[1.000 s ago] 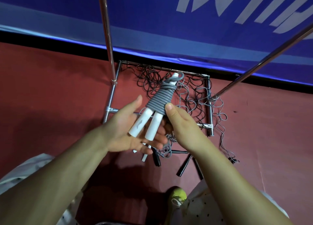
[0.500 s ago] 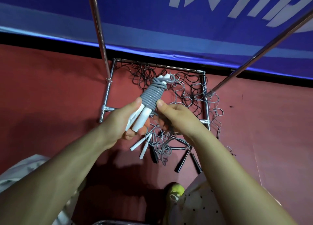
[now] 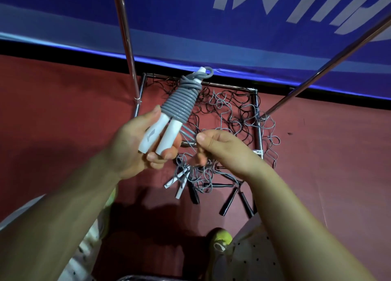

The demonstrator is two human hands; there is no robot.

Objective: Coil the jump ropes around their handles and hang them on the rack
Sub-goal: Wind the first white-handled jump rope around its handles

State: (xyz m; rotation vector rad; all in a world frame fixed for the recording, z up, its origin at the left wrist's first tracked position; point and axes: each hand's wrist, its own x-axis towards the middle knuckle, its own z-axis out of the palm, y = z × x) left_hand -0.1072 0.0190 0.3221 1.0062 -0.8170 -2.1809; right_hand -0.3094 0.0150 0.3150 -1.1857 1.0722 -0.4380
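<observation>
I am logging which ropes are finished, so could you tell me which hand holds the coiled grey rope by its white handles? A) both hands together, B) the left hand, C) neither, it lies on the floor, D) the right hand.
B: the left hand grips the white handles of the coiled grey rope, while the right hand is curled beside it, off the handles.

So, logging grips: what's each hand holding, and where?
Left hand grips the coiled jump rope by its white handles' lower ends. Right hand: fingers curled, contents unclear.
</observation>
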